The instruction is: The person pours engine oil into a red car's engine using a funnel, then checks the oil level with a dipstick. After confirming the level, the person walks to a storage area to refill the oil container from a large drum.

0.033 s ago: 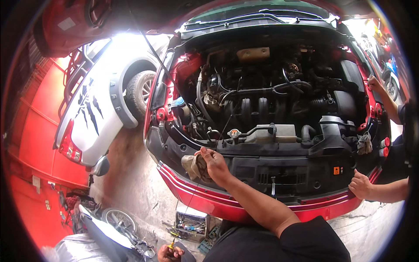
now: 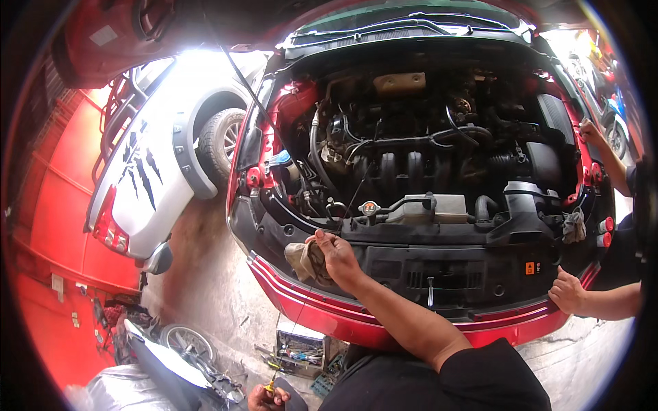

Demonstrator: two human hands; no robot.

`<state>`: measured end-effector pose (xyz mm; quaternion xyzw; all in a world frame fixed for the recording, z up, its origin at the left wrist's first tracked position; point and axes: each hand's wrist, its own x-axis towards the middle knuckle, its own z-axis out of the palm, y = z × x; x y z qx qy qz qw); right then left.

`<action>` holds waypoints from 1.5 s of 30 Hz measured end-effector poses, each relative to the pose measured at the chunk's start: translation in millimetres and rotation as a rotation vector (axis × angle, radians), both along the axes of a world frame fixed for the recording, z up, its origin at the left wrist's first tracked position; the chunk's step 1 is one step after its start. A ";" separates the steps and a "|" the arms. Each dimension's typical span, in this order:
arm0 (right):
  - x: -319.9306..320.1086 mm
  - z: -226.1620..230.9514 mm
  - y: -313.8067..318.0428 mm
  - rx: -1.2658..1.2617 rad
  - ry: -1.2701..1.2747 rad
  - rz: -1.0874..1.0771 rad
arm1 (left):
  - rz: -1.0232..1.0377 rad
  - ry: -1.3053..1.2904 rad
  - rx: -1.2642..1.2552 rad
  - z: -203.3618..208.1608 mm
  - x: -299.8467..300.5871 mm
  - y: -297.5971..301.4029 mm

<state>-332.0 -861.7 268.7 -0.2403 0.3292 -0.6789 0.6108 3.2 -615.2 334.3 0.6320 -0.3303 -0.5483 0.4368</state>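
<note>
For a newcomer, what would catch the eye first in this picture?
Probably the red car with its open engine bay in the centre. Before it, the person's right hand holds a tan cloth, while the left hand, at the lower edge, has a yellow-handled rod. A white vehicle stands left.

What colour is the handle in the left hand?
The handle is yellow, seen best in the head view.

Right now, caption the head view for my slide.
Left hand holding a yellow-handled dipstick, right hand a beige rag, at a red car's exposed engine.
</note>
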 end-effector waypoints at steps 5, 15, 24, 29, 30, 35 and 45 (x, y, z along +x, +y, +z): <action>7.1 -5.1 -7.9 0.031 -0.004 0.026 | -0.116 -0.109 0.055 17.5 -11.1 1.9; 24.2 -13.7 -26.8 0.134 -0.157 0.174 | -0.084 0.170 0.214 33.8 -14.9 7.6; 19.2 -15.6 -42.7 0.153 -0.108 0.228 | -0.088 0.224 0.347 41.3 -37.7 -5.9; 6.2 -29.1 -51.4 0.156 -0.061 0.193 | -0.090 0.198 0.385 41.2 -55.8 -20.3; 1.2 -29.5 -54.0 0.148 -0.041 0.184 | -0.105 0.179 0.410 41.9 -61.7 -25.0; -27.5 -29.7 -75.8 0.172 -0.057 0.059 | -0.189 0.116 0.417 48.6 -91.8 -46.3; -130.6 -44.0 -170.0 0.259 -0.148 0.013 | -0.331 0.180 0.153 51.2 -178.7 -148.5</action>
